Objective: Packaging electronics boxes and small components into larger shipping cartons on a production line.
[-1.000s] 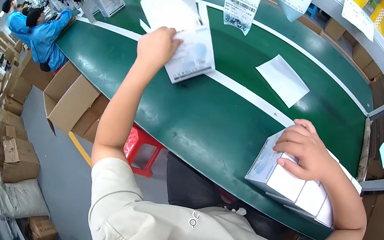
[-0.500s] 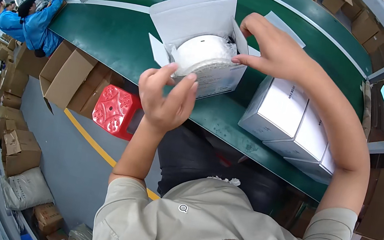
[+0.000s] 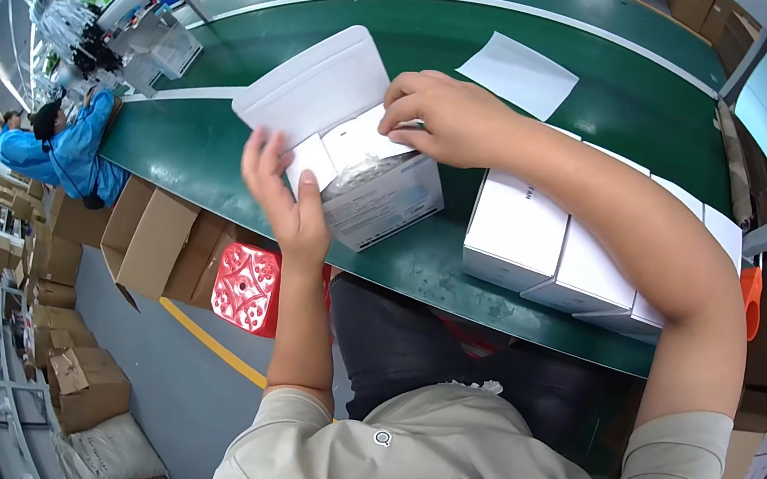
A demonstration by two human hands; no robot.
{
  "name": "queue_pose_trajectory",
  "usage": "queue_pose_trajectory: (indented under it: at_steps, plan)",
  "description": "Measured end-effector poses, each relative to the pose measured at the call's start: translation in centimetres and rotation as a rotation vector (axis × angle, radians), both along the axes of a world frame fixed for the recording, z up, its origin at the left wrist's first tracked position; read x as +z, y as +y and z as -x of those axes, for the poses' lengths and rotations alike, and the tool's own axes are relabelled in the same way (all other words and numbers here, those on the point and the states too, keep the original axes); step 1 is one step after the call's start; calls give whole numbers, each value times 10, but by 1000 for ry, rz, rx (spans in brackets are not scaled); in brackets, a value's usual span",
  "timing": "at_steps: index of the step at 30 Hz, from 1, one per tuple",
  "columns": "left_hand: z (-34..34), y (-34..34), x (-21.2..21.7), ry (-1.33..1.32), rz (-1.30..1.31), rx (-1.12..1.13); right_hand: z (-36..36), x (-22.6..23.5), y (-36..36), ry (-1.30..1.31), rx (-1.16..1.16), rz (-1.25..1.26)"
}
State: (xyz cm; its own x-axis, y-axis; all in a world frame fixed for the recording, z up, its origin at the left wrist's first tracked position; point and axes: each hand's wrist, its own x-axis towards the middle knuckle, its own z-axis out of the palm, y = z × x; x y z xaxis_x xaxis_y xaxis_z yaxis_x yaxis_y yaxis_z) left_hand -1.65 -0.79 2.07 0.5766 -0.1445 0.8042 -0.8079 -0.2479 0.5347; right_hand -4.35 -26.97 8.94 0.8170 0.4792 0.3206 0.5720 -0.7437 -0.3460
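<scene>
A white carton stands on the green workbench in front of me, its long lid raised at the back. Clear plastic wrap shows in its opening, around contents that are mostly covered. A left side flap and a right side flap lean inward over them. My right hand reaches across from the right, its curled fingers and thumb on the right flap. At the left side of the carton, my left hand has its fingers spread, with the thumb close to the left flap.
Several closed white cartons stand in a row to the right. A pale sheet of paper lies behind them. Left of my legs are a red stool and an open brown box. People in blue work farther left.
The side flaps have folded inward over the wrapped white item. My right hand has moved from the carton's outer right edge onto the right flap. The view has shifted.
</scene>
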Motion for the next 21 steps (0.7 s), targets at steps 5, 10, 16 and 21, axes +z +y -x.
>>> queue_pose_trajectory:
  at_steps: [5, 10, 16, 21]
  plan:
    - [1, -19, -8, 100, 483, -129, 10, 0, 3, -19, -269, -169]
    - [-12, 15, -33, -104, 179, -115, 14, 8, -14, -55, -7, 9]
    - [-1, 22, -16, -142, -154, -256, 10, 2, -9, -19, 90, 60]
    - [5, 16, -11, -19, -101, -193, 10, 10, -3, 16, 92, 111]
